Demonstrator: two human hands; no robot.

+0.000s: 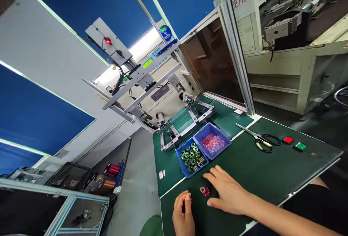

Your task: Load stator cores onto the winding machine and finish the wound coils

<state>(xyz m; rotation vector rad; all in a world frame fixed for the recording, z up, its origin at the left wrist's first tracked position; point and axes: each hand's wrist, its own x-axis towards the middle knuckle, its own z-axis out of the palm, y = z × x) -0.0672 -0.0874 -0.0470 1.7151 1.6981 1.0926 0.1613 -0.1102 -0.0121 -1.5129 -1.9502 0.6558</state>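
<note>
My left hand (183, 212) is at the near edge of the dark green bench (266, 170), its fingers curled round a small dark part that I cannot make out. My right hand (227, 190) lies flat on the bench with fingers stretched out, empty. Just left of its thumb and index finger sits a small red toothed ring (204, 191). Beyond the fingers stands a blue bin (191, 156) of green wound stator cores, and beside it a second blue bin (212, 143) of red and pink pieces.
Scissors (258, 139) lie on the bench to the right, next to a red button (288, 140) and a green button (300, 146). A winding fixture (187, 120) stands behind the bins. Copper wire spools (111, 170) sit low at left.
</note>
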